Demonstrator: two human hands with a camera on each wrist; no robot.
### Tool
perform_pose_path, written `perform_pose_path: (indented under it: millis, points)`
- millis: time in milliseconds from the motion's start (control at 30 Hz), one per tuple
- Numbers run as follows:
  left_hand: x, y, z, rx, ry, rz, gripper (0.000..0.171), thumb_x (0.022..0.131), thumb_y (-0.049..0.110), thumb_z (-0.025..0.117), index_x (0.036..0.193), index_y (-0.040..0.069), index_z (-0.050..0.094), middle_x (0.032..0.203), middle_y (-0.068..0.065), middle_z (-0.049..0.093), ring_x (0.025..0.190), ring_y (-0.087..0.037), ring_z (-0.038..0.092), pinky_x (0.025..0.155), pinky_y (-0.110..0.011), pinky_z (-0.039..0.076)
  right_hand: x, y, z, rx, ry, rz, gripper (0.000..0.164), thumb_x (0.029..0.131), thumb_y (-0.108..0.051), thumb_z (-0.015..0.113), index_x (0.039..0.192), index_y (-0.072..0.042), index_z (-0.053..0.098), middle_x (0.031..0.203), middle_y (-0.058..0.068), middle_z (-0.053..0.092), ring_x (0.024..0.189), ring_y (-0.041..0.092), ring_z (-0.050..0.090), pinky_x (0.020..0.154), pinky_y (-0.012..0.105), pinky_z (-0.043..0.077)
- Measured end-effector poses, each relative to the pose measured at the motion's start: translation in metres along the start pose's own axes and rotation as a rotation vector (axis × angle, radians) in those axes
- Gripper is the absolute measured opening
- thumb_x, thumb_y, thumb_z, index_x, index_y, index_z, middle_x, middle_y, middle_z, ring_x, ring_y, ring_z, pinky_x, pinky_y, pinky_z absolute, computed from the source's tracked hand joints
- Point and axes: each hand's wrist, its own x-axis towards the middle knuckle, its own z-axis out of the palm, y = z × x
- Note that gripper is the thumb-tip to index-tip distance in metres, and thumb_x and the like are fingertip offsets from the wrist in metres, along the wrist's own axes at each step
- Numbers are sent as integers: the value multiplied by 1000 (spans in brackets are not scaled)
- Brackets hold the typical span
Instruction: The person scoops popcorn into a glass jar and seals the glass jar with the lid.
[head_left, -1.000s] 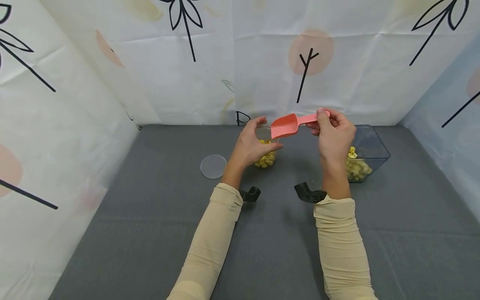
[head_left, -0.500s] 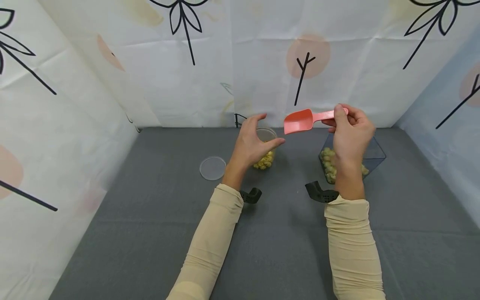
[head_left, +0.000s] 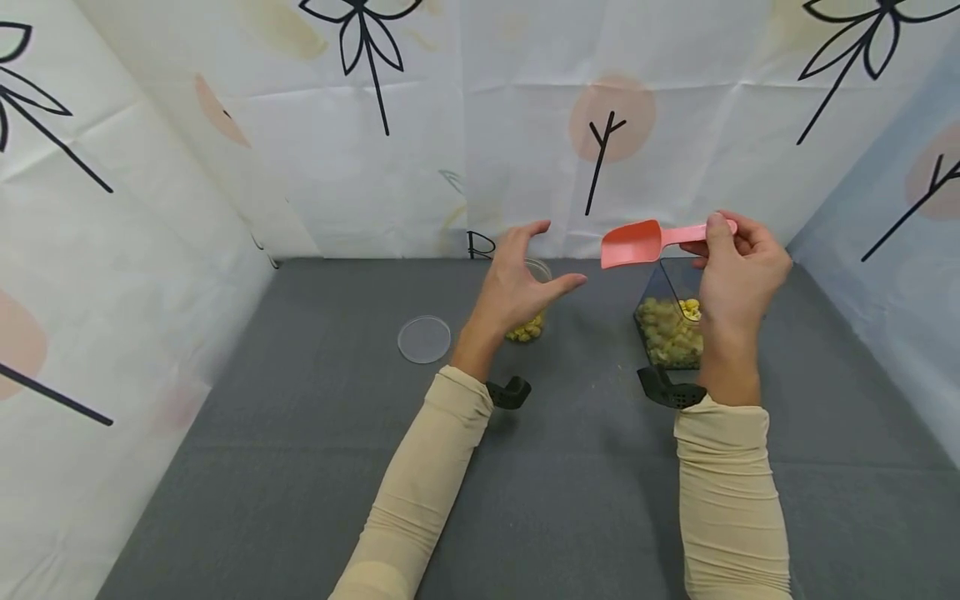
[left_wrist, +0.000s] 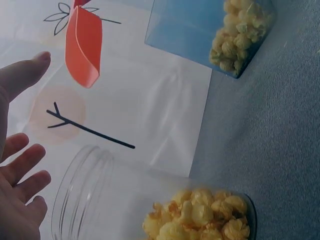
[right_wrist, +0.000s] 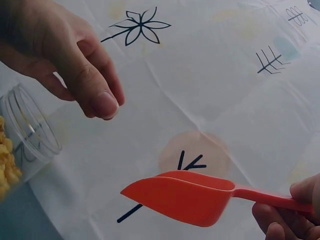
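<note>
A coral-pink scoop [head_left: 632,243] is held level by its handle in my right hand [head_left: 738,271], pinched between thumb and fingers. In the right wrist view the scoop [right_wrist: 185,197] shows its side; its inside is hidden there. My left hand [head_left: 517,279] is spread, thumb apart from the fingers, near the clear jar [left_wrist: 85,195] and apart from it. Popcorn [left_wrist: 200,215] fills the jar's lower part. Behind my right wrist stands a clear bluish square container [head_left: 651,287] with popcorn [head_left: 667,333] in it, partly covered by the hand.
A round clear lid [head_left: 424,339] lies on the grey cloth [head_left: 300,467] left of the jar. Patterned white fabric [head_left: 510,125] rises behind the table and along both sides. Small crumbs are on the cloth near the square container.
My right hand has moved right with the scoop, away from the jar and over the square container. My left hand has drawn slightly off the jar, fingers still spread.
</note>
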Motion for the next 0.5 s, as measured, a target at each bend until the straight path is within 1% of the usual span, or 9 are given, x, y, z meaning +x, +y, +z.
perform_pose_path:
  millis: [100, 167, 300, 367, 400, 500]
  points:
    - [1, 4, 4, -6, -13, 17, 86, 84, 52, 80, 155, 24, 41, 156, 5, 43, 145, -12, 40, 117, -39, 41, 3, -1, -5, -8, 20, 7, 20, 93, -13, 74, 109, -1, 72, 86, 5, 68, 63, 8, 72, 59, 15, 51]
    - [1, 6, 7, -11, -18, 26, 86, 85, 52, 80, 155, 24, 40, 156, 6, 43, 145, -12, 40, 117, -40, 41, 5, -3, -9, 8, 29, 15, 21, 92, -13, 75, 109, 0, 72, 85, 5, 68, 62, 9, 72, 58, 16, 51]
    - [1, 11, 13, -31, -36, 44, 87, 85, 51, 80, 156, 23, 38, 156, 7, 44, 146, -13, 39, 117, -39, 41, 8, -7, -15, 62, 41, 36, 15, 90, -12, 78, 102, -3, 73, 82, 6, 70, 60, 11, 72, 54, 17, 50]
    - [2, 13, 16, -54, -46, 57, 88, 85, 50, 80, 156, 21, 38, 155, 7, 44, 146, -13, 39, 117, -38, 40, 9, -9, -19, 80, 48, 42, 15, 89, -12, 79, 100, -3, 74, 82, 5, 71, 60, 11, 73, 54, 17, 50]
    - [2, 14, 17, -62, -55, 54, 88, 85, 50, 80, 156, 22, 37, 155, 8, 44, 147, -13, 38, 118, -37, 40, 9, -10, -20, 87, 53, 44, 14, 88, -12, 79, 98, -4, 74, 82, 5, 71, 61, 11, 73, 54, 17, 51]
    - [2, 18, 21, -86, -62, 57, 88, 85, 50, 80, 157, 24, 36, 155, 10, 44, 147, -10, 38, 118, -37, 39, 11, -13, -24, 101, 70, 23, 16, 87, -12, 81, 99, -3, 74, 83, 5, 72, 63, 12, 73, 55, 16, 51]
